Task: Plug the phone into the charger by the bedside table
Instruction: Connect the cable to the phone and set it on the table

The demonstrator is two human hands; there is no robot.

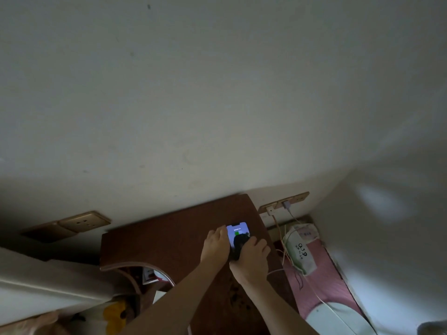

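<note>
The phone lies face up on the bedside table, its lit screen showing what looks like a green battery mark. Our left hand steadies the phone's left edge with fingers laid flat and together; our right hand closes over its near end, where the cable arrives from the wall socket. We cannot tell whether the plug is fully home. We judge it best to hold the phone still and press straight along its length, never at an angle.
</note>
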